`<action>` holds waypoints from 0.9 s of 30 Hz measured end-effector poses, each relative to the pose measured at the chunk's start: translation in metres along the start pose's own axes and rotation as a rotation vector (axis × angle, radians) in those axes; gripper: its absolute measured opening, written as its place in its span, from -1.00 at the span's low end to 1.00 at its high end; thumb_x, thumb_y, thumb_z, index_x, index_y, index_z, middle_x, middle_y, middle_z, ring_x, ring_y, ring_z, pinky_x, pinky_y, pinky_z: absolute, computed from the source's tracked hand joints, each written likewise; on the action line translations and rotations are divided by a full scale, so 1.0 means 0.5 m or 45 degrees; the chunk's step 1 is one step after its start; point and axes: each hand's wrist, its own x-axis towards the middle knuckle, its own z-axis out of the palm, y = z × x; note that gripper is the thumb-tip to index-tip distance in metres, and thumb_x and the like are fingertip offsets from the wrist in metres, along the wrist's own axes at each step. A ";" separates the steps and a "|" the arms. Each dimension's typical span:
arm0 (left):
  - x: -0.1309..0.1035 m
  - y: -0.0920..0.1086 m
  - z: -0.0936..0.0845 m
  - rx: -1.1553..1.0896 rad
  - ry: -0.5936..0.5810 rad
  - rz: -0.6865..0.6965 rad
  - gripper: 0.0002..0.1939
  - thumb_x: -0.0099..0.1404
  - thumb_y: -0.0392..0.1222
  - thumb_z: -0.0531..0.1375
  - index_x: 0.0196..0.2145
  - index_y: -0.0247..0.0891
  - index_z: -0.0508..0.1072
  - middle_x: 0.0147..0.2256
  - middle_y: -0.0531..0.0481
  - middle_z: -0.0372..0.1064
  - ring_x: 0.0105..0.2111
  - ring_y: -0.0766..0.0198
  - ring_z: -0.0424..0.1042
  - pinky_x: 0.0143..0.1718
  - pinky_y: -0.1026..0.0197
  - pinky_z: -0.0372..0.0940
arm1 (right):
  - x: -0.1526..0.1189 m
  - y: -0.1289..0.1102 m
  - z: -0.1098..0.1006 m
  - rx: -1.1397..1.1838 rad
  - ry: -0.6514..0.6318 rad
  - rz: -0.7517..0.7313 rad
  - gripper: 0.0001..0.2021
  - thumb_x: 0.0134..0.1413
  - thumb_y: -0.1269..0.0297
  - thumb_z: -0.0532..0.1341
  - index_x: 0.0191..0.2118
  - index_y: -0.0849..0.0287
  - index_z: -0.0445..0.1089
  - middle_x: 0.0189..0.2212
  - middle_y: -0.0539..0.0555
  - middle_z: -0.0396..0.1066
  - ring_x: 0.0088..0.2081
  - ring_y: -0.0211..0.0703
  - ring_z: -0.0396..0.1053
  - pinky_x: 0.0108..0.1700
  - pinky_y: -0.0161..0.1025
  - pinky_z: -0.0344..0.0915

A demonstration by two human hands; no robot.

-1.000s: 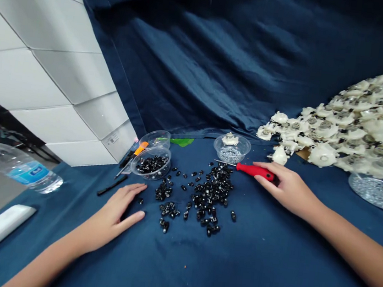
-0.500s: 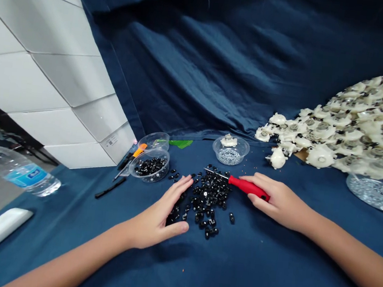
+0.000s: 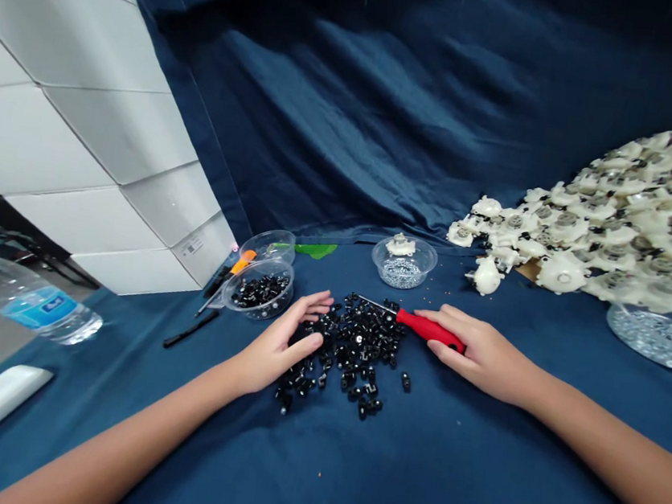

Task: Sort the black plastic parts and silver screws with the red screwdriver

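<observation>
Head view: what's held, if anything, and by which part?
The right hand holds the red screwdriver by its handle; the left hand, open beside the black parts, shows no hold.

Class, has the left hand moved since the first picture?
Yes: the left hand moved rightward, from lower left of the bowl of black parts to its lower right.
</observation>
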 end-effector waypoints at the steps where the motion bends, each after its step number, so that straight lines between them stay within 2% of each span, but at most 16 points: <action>1: -0.014 0.005 -0.010 -0.047 -0.038 0.044 -0.26 0.58 0.24 0.08 0.54 -0.05 -0.02 0.49 -0.22 0.10 0.46 -0.09 0.19 0.44 -0.20 0.20 | 0.000 -0.002 -0.003 0.035 -0.012 -0.013 -0.55 0.49 0.14 0.12 0.39 -0.06 0.32 0.07 0.14 0.51 -0.02 0.05 0.54 0.03 -0.02 0.46; 3: -0.046 0.012 -0.026 0.015 -0.082 0.062 -0.12 0.50 0.32 0.18 0.56 0.01 -0.08 0.54 -0.19 -0.03 0.51 -0.17 0.07 0.48 -0.26 0.12 | -0.002 -0.004 -0.011 0.082 -0.001 -0.021 -0.56 0.50 0.11 0.13 0.39 -0.11 0.33 0.09 0.12 0.51 0.00 0.05 0.53 0.03 -0.03 0.45; 5: -0.080 0.014 -0.032 0.243 -0.138 -0.020 0.13 0.34 0.38 0.33 0.58 0.06 -0.20 0.59 -0.18 -0.24 0.55 -0.27 -0.10 0.52 -0.36 -0.04 | -0.003 -0.005 -0.016 0.085 0.046 -0.006 -0.57 0.50 0.10 0.12 0.37 -0.11 0.35 0.11 0.12 0.51 0.03 0.08 0.52 0.05 -0.01 0.45; 7: -0.106 0.011 -0.026 0.473 -0.202 -0.102 0.29 0.25 0.40 0.39 0.60 0.06 -0.32 0.60 -0.20 -0.39 0.56 -0.35 -0.23 0.52 -0.44 -0.11 | -0.003 -0.003 -0.018 0.051 0.110 0.042 -0.58 0.48 0.11 0.14 0.34 -0.07 0.39 0.10 0.13 0.53 0.03 0.11 0.53 0.05 0.01 0.44; 10: -0.118 0.006 -0.003 0.644 -0.205 -0.135 0.32 0.26 0.44 0.36 0.60 0.02 -0.39 0.60 -0.25 -0.44 0.56 -0.40 -0.31 0.50 -0.50 -0.14 | 0.000 0.002 -0.013 0.010 0.174 0.116 -0.61 0.43 0.13 0.17 0.27 0.00 0.45 0.06 0.14 0.56 0.00 0.13 0.55 0.04 0.04 0.46; 13: -0.092 0.003 0.019 0.670 -0.174 -0.124 0.26 0.32 0.45 0.29 0.60 -0.02 -0.40 0.60 -0.25 -0.46 0.57 -0.33 -0.34 0.52 -0.47 -0.19 | 0.004 0.004 -0.004 0.045 0.190 0.145 -0.61 0.42 0.14 0.16 0.26 0.03 0.47 0.10 0.15 0.57 0.05 0.14 0.55 0.09 0.07 0.46; 18: -0.007 0.009 0.036 0.597 -0.107 -0.130 0.06 0.48 0.39 0.15 0.61 -0.14 -0.29 0.60 -0.26 -0.38 0.58 -0.20 -0.32 0.55 -0.35 -0.19 | 0.007 0.002 0.005 0.119 0.164 0.142 -0.62 0.43 0.15 0.16 0.24 0.00 0.50 0.13 0.11 0.58 0.10 0.12 0.55 0.14 0.06 0.45; 21: 0.043 0.021 0.047 0.534 -0.101 -0.118 0.04 0.49 0.40 0.11 0.60 -0.21 -0.22 0.59 -0.29 -0.31 0.58 -0.18 -0.26 0.55 -0.34 -0.16 | 0.008 0.004 0.007 0.158 0.204 0.175 -0.62 0.43 0.15 0.16 0.23 0.03 0.51 0.15 0.13 0.57 0.13 0.14 0.53 0.17 0.07 0.42; 24: 0.078 0.044 0.061 0.485 -0.140 -0.066 0.04 0.44 0.45 0.15 0.59 -0.16 -0.12 0.57 -0.26 -0.15 0.57 -0.20 -0.15 0.54 -0.36 -0.14 | 0.010 0.009 0.005 0.217 0.263 0.230 -0.64 0.43 0.16 0.15 0.19 0.04 0.54 0.11 0.12 0.59 0.09 0.13 0.55 0.14 0.06 0.43; 27: 0.089 0.067 0.073 0.495 -0.216 0.019 0.14 0.23 0.55 0.30 0.55 0.00 0.06 0.54 -0.21 -0.02 0.53 -0.32 -0.04 0.49 -0.47 -0.09 | 0.012 0.010 0.002 0.290 0.334 0.287 -0.66 0.42 0.15 0.14 0.14 0.03 0.57 0.09 0.11 0.61 0.10 0.13 0.55 0.16 0.06 0.42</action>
